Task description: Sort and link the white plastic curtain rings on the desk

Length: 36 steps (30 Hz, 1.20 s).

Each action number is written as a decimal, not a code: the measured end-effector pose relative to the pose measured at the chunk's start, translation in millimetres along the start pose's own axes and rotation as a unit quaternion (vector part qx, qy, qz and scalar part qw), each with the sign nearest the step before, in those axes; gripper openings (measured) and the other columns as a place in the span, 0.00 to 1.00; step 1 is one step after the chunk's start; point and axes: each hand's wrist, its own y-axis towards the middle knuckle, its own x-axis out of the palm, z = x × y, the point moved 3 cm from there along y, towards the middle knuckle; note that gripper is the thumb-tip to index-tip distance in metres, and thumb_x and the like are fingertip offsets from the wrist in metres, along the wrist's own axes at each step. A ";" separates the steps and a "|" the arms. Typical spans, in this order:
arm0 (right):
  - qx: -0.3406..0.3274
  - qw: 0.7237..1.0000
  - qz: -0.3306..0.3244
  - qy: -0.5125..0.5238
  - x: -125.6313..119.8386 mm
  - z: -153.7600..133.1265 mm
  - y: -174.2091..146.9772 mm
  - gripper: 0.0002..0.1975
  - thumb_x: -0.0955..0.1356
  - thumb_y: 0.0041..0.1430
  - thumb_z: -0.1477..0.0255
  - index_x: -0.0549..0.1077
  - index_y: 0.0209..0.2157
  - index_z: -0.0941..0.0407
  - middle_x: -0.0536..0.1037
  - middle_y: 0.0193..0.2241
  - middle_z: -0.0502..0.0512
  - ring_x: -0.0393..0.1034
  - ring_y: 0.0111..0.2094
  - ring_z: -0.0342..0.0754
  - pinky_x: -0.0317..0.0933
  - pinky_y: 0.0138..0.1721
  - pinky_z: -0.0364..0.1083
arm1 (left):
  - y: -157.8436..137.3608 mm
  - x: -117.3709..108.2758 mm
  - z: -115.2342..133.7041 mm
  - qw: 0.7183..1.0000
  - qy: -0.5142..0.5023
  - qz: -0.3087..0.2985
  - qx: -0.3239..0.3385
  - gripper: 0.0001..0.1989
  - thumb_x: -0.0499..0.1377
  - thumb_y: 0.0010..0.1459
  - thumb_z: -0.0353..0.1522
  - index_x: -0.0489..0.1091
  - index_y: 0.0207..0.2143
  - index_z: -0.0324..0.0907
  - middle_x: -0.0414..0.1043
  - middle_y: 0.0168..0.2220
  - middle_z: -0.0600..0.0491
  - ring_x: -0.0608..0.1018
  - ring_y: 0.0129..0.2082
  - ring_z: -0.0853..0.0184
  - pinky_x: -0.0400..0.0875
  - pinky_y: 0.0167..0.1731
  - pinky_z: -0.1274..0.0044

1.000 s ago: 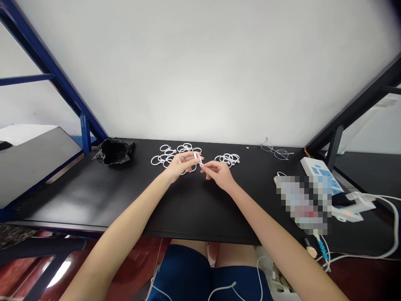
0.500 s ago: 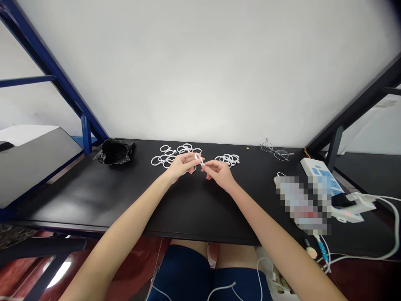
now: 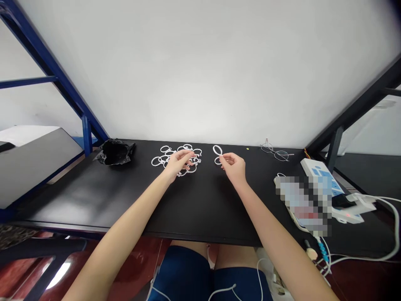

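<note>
Pinched between the thumb and fingers of my right hand (image 3: 234, 168) is a white plastic ring (image 3: 217, 150), held upright above the black table. Part of another white ring (image 3: 216, 161) shows on the tabletop behind those fingertips; my hand hides the rest of that group. My left hand (image 3: 178, 165) hovers over a loose pile of white rings (image 3: 156, 161), fingers loosely bent and apart, with nothing visible in them. Small knobs or clasps show on several of the piled rings. The left hand covers some of the pile.
A crumpled black plastic bag (image 3: 115, 152) stands open at the left. Eyeglasses (image 3: 281, 155) lie at the back right. A blurred phone-like object (image 3: 296, 202), a white power strip (image 3: 324, 175) and white cables (image 3: 393, 225) occupy the right side. The wall (image 3: 200, 75) rises behind the table.
My hands have parted. The right one carried the white ring rightward to the smaller group, while the left let go and stays over the larger pile.
</note>
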 end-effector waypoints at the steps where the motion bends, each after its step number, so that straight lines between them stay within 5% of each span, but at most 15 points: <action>1: -0.006 1.000 0.016 -0.018 -4.7 0.5 2.4 0.14 0.70 0.49 0.60 0.74 0.29 0.57 0.78 0.26 0.56 0.70 0.22 0.46 0.68 0.26 0.46 | 0.8 -2.5 0.3 1.000 -0.004 0.012 0.001 0.21 0.65 0.49 0.46 0.73 0.38 0.39 0.75 0.42 0.47 0.74 0.26 0.74 0.70 0.23 0.82; 8: -0.036 0.986 0.012 -0.163 -14.4 11.8 11.2 0.08 0.68 0.49 0.66 0.75 0.27 0.57 0.78 0.26 0.55 0.69 0.24 0.47 0.64 0.30 0.47 | 7.6 -16.8 -0.4 0.997 -0.008 0.069 0.021 0.18 0.64 0.48 0.44 0.71 0.34 0.39 0.75 0.37 0.50 0.73 0.24 0.74 0.67 0.21 0.81; 12: -0.041 0.980 0.000 -0.195 -13.2 16.8 12.0 0.08 0.68 0.48 0.66 0.75 0.27 0.56 0.77 0.24 0.54 0.69 0.24 0.47 0.63 0.30 0.47 | 6.8 -17.3 1.0 0.988 0.123 0.056 0.081 0.16 0.61 0.51 0.44 0.71 0.33 0.41 0.75 0.35 0.50 0.74 0.24 0.70 0.66 0.23 0.78; 17: -0.017 0.987 -0.029 -0.158 -11.0 20.4 10.2 0.08 0.68 0.46 0.68 0.74 0.27 0.57 0.73 0.21 0.51 0.67 0.20 0.45 0.64 0.22 0.45 | 0.8 -15.2 4.1 0.888 0.424 0.061 0.171 0.08 0.57 0.54 0.35 0.73 0.33 0.42 0.75 0.35 0.52 0.71 0.24 0.69 0.65 0.31 0.74; 23: -0.013 0.989 -0.033 -0.145 -9.9 21.7 10.3 0.07 0.68 0.46 0.69 0.73 0.28 0.57 0.73 0.20 0.51 0.66 0.18 0.44 0.64 0.21 0.45 | 5.3 -27.8 -0.2 0.848 0.513 0.019 0.134 0.12 0.56 0.51 0.31 0.73 0.39 0.42 0.74 0.39 0.50 0.74 0.30 0.65 0.66 0.34 0.74; 36: -0.051 0.985 -0.020 -0.162 -8.4 19.8 10.4 0.05 0.67 0.48 0.69 0.74 0.26 0.56 0.73 0.21 0.52 0.64 0.19 0.44 0.64 0.23 0.46 | 4.5 -34.0 -1.5 0.825 0.553 0.030 0.109 0.14 0.60 0.52 0.39 0.73 0.39 0.42 0.72 0.40 0.48 0.75 0.37 0.60 0.67 0.38 0.73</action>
